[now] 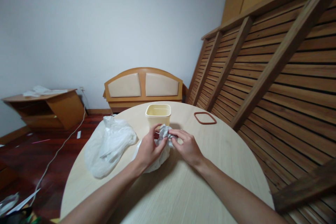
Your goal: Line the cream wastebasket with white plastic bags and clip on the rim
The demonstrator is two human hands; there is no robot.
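Observation:
Both hands are at a thin white plastic bag (160, 161) in the middle of the round table, its top bunched between the fingers. My left hand (148, 148) has thumb and fingers closed on the bunched part. From the other side, my right hand (189, 145) pinches the same gathered plastic. The lower part of the bag hangs or rests below my left hand, partly hidden by it. Just beyond the fingers stands a pale yellow square bin (157, 121), upright with its top open. A brown rounded-square ring (209, 123) lies flat to the right of it.
More white plastic bags (114, 143) lie spread on the left of the table (204, 196). A wooden headboard (143, 87) stands behind it. Slatted wooden panels (252, 77) lean along the right. A low cabinet (63, 110) and a white cable (61, 147) are at left.

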